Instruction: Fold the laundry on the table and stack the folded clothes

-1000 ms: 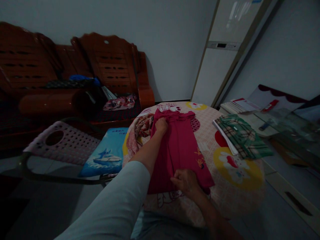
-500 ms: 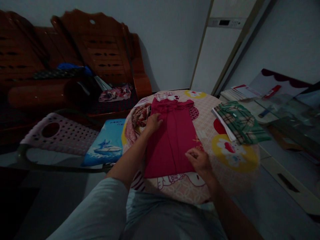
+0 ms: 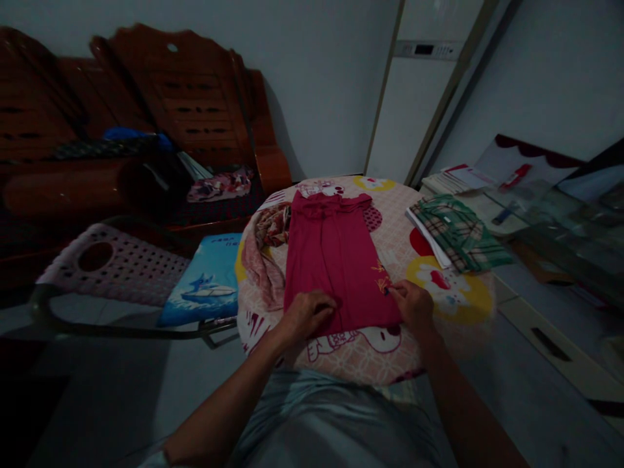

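Note:
A magenta garment [image 3: 331, 260] with yellow embroidery near its right edge lies folded into a long flat shape on the round table. Over its lower left part rests my left hand [image 3: 307, 316], fingers bent and a little apart from the thumb, touching the cloth. My right hand [image 3: 413, 305] is at the garment's right edge, thumb and fingertips pinched on the cloth beside the embroidery. Left of the garment a crumpled patterned cloth [image 3: 273, 227] lies on the table, with a pale pink cloth [image 3: 263, 276] trailing below it.
A patterned tablecloth [image 3: 380, 364] covers the round table. A green plaid folded cloth [image 3: 461, 231] lies at its right side over something white. To the left stand a woven chair [image 3: 141, 260] with a blue bag [image 3: 207, 279] on it and a wooden sofa [image 3: 195, 97].
My left hand has come down from the garment's upper left side to its lower part. My right hand has moved slightly up and right onto the edge. The view has shifted a little.

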A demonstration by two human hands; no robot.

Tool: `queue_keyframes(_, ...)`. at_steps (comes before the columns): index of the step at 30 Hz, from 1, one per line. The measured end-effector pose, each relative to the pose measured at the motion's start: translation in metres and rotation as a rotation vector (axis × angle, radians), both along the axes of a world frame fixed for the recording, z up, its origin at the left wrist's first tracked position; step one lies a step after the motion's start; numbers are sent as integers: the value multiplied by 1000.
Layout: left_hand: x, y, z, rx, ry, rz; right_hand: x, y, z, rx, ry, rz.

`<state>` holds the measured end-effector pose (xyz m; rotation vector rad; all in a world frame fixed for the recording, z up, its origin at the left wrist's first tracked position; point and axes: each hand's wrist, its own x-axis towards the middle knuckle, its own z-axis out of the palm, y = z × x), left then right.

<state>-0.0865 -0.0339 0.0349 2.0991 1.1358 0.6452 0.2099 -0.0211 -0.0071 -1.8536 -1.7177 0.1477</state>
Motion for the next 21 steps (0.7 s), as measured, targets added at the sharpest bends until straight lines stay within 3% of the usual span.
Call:
queue_keyframes(9, 43, -6, -21, 11, 10, 79, -4, 1, -3, -44, -112, -24)
queue_keyframes(21, 58, 1, -21, -182, -142, 170, -5, 2, -1, -40, -57, -43)
